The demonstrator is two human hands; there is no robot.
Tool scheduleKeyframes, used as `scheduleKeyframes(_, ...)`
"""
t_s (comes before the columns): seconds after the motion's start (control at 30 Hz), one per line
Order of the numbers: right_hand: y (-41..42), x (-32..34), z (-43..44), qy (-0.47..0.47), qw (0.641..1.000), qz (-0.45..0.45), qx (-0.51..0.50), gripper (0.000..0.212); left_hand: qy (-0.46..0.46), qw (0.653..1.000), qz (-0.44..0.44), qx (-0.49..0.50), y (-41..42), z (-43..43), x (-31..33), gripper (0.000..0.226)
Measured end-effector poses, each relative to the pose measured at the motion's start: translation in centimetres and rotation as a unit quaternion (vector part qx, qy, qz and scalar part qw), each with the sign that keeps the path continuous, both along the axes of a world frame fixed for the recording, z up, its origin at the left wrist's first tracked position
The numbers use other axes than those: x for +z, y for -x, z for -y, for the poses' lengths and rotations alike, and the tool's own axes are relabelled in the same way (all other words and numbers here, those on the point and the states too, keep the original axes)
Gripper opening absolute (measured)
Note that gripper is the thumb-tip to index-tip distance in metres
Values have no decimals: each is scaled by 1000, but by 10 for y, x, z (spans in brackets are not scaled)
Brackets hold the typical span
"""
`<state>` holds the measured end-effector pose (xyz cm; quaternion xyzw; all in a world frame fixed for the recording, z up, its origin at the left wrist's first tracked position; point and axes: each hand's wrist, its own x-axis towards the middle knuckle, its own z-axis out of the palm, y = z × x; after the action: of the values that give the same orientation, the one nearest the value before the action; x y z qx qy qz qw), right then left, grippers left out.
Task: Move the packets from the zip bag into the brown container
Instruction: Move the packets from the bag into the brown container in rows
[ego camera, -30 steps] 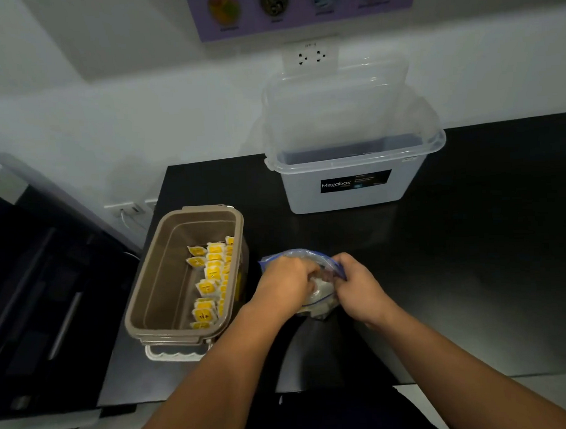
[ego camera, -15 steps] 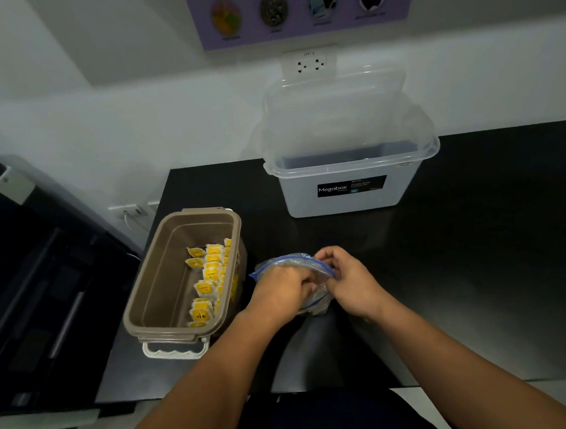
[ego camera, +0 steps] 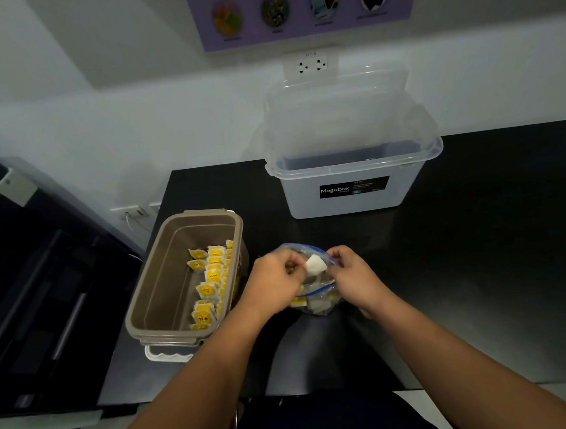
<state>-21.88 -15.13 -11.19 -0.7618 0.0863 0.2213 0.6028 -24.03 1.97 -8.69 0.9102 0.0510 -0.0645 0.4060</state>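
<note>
Pinching a small white square packet [ego camera: 314, 264] at the mouth of the clear blue-rimmed plastic zip bag [ego camera: 318, 305], the left hand [ego camera: 276, 279] sits close to the right hand [ego camera: 354, 277], which grips the bag's rim. The bag rests on the black table [ego camera: 472, 271], just right of the open brown rectangular plastic container [ego camera: 168, 284], which holds yellow packets [ego camera: 210, 284] along its right wall.

We list one black countertop [ego camera: 488, 270], glossy. On it we count three items: a brown container [ego camera: 167, 277], open-topped, at the left edge; a clear zip bag [ego camera: 315, 306] just right of it, near the front; and a translucent storage box [ego camera: 400, 193] labelled Megabox, at the back, well apart from both.
</note>
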Motion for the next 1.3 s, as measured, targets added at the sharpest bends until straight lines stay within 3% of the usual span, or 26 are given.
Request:
scheduleKeyframes(0.17,-6,-3,-1,-20,999,-44,-7,22,-45,996,-49,-66,-3,7,-3,28)
scheduleKeyframes(0.3,-7,-2,0,-22,999,-44,9,20,-74,995,-35,-50,-7,15,-7,34)
scheduleKeyframes(0.5,-7,-2,0,-39,998,-54,3,18,-86,994,9,-66,-5,18,-3,17)
scheduleKeyframes(0.67,-9,1,-3,-77,994,-77,-17,16,-91,992,87,-18,-6,-2,25,18)
scheduleKeyframes(0.87,-13,0,-8,-54,996,-76,-14,14,-100,986,111,76,-13,-60,78,21)
scheduleKeyframes(1.0,-14,-1,-11,-49,996,-76,-14,13,-178,979,52,81,-15,-106,98,16)
scheduleKeyframes(1.1,-15,-1,-14,-46,996,-74,-12,13,-289,956,-28,35,-19,-135,96,6)
scheduleKeyframes(1.17,-14,-1,-16,-48,996,-74,-9,13,-354,930,-93,-11,-22,-144,90,22)
scheduleKeyframes(1.23,-13,0,-17,-51,996,-75,-7,13,-434,885,-154,-63,-27,-146,82,34)
scheduleKeyframes(1.3,-13,0,-19,-53,996,-73,-8,13,-504,839,-185,-94,-32,-144,77,27)
